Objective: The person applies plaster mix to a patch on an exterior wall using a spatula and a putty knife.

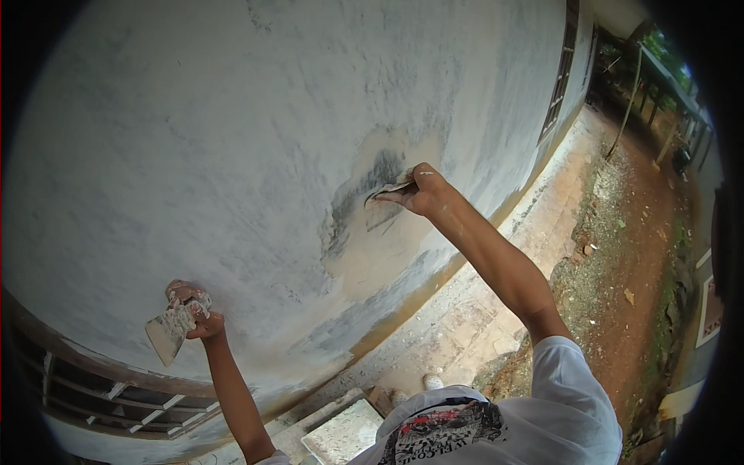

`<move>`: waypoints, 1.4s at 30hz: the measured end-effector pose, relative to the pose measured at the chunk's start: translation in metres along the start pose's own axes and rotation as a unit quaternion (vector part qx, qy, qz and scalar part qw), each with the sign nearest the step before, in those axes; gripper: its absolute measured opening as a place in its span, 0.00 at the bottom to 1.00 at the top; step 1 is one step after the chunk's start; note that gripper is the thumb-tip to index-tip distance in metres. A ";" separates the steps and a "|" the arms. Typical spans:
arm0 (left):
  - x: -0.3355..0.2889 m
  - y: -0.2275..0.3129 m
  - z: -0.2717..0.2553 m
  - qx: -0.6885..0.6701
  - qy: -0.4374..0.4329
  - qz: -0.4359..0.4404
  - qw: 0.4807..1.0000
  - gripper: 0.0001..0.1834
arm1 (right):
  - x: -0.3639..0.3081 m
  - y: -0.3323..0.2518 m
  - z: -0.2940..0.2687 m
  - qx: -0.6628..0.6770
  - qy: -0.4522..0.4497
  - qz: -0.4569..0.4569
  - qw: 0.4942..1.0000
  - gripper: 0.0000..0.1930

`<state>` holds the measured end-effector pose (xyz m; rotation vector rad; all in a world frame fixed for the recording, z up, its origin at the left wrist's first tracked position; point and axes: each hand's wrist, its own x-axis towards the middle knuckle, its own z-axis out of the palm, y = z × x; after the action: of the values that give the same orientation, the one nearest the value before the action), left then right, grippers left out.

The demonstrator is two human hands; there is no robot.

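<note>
My right hand [423, 191] is closed round a putty knife [378, 195], its thin blade held at the wall [232, 139]. Around that blade, a beige patch of filler [364, 267] surrounds a dark, rough bare area [338, 221]. Lower down on the left, my left hand [206, 322] grips a broad scraper [166, 336], whose flat blade points down and to the left. Whitish paste is smeared over the left fingers and the scraper's upper part. The right fingers partly hide their tool's handle.
A barred window [116, 395] is set in the wall at lower left, another [559, 74] at upper right. Below me stands a pale slab [343, 434]. A concrete walkway [457, 318] follows the wall's foot, with a reddish dirt path [632, 287] and a leaning pole [626, 105] beyond.
</note>
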<state>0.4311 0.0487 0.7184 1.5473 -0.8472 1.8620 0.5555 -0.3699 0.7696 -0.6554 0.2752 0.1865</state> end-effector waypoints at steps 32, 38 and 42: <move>0.003 -0.008 -0.009 0.017 -0.076 0.042 0.996 0.13 | 0.017 0.036 -0.040 0.019 -0.006 0.080 0.997 0.17; -0.014 -0.012 -0.018 0.025 0.012 0.000 1.000 0.12 | 0.005 0.018 -0.002 -0.008 0.018 0.058 0.998 0.16; -0.024 -0.016 -0.014 -0.002 -0.015 -0.015 1.000 0.13 | -0.024 -0.015 0.006 0.016 -0.044 0.014 0.999 0.18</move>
<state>0.4389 0.0687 0.6943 1.5803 -0.8370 1.8188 0.5381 -0.3797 0.7905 -0.6107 0.2019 0.2360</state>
